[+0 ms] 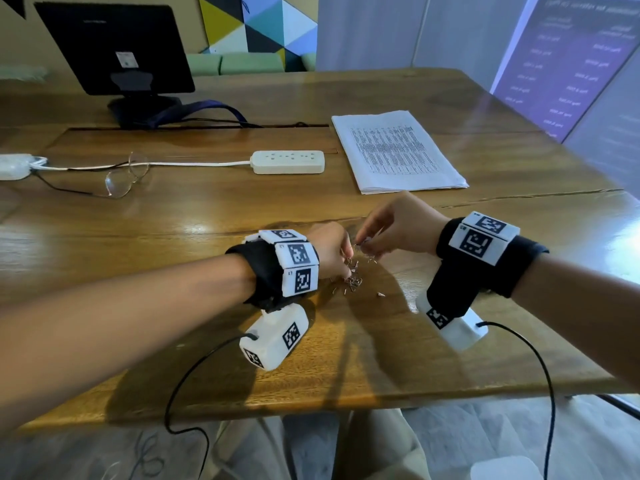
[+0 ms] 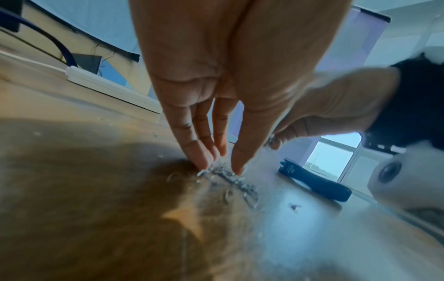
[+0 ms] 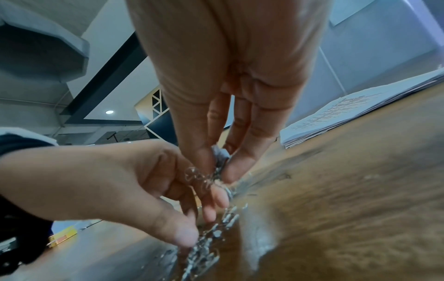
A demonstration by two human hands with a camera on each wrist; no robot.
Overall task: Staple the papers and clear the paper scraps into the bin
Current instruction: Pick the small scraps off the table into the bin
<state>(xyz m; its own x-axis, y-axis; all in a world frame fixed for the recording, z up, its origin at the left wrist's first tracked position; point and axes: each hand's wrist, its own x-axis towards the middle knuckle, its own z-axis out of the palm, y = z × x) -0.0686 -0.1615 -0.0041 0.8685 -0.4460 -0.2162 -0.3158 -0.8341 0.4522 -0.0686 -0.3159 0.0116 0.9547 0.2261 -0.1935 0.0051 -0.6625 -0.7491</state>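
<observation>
A small pile of tangled metal clips [image 1: 352, 279] lies on the wooden table [image 1: 207, 216] between my hands. My left hand [image 1: 346, 268] points down into the pile, its thumb and fingertips [image 2: 200, 160] closed on some clips [image 2: 225, 174]. My right hand [image 1: 363, 242] hovers just above and pinches a clump of clips [image 3: 218, 157] between thumb and fingers. The stack of printed papers [image 1: 394, 150] lies flat beyond my right hand. A blue stapler [image 2: 314, 183] lies on the table to the right, seen only in the left wrist view.
A white power strip [image 1: 287, 162] and a pair of glasses [image 1: 121, 178] lie at the middle left. A black monitor [image 1: 117, 46] stands at the back left. A small yellow box [image 3: 62, 234] sits on the table behind my left hand. Loose paper bits [image 1: 381, 294] lie by the pile.
</observation>
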